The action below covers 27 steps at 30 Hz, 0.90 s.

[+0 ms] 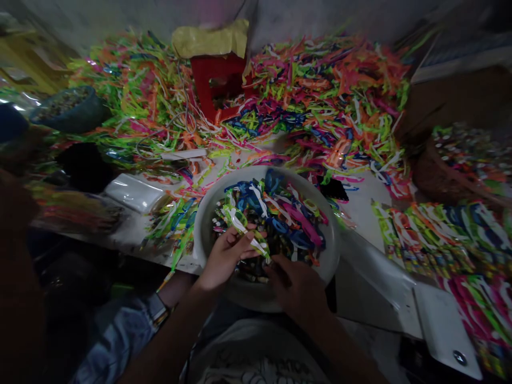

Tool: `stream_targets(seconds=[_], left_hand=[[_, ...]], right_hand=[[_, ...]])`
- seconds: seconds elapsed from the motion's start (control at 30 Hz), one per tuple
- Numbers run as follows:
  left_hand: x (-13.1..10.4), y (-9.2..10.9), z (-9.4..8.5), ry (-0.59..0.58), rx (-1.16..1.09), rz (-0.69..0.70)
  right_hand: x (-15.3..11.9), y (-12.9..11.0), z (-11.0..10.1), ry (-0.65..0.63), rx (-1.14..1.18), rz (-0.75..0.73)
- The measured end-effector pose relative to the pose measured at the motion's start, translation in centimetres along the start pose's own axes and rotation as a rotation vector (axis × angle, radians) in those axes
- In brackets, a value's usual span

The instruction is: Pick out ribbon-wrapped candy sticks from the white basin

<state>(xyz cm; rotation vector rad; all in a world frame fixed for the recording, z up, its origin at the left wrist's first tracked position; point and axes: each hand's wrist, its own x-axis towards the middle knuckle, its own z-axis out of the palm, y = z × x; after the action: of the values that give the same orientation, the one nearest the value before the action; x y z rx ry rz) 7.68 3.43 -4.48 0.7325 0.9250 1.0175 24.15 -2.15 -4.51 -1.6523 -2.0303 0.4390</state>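
Over a large white basin (pixel 206 213), my left hand (pixel 226 253) holds a green and white plastic piece (pixel 259 242) between thumb and fingers. The piece slants down to the right. My right hand (pixel 294 280) is closed at its lower end, with the fingertips pinched in shadow; what they grip there looks like the end of the same piece. Blue, pink, orange and white plastic pieces (pixel 298 216) lie in the basin, above small dark and light parts (pixel 256 278).
Heaps of bright plastic pieces (pixel 132 90) surround a red stool (pixel 204 85) at the back. A blue bowl (pixel 72 109) is at left, a basket (pixel 444 170) at right. Clear packets (pixel 134 192) lie on the table (pixel 362 213). Another person's denim-covered leg (pixel 116 330) is at lower left.
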Motion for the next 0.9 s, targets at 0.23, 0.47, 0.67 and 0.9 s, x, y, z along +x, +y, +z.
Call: stream_targets(seconds=[0.23,0.47,0.67,0.9], left_hand=[[0.0,0.4,0.2,-0.025,0.027,0.005],[-0.2,0.4,0.7,-0.040,0.054,-0.002],[-0.8,1.2,1.7,0.018,0.136,0.040],[-1.1,1.4,1.7,-0.056,0.167,0.070]], right_hand=[[0.0,-0.1,-0.5,-0.102,0.002,0.072],[1.1,0.0,-1.6,-0.339,0.296,0.135],[1.7,0.3,-1.2,-0.387,0.659,0.195],[1.9,0.3,-0.8,-0.321,0.784,0.334]])
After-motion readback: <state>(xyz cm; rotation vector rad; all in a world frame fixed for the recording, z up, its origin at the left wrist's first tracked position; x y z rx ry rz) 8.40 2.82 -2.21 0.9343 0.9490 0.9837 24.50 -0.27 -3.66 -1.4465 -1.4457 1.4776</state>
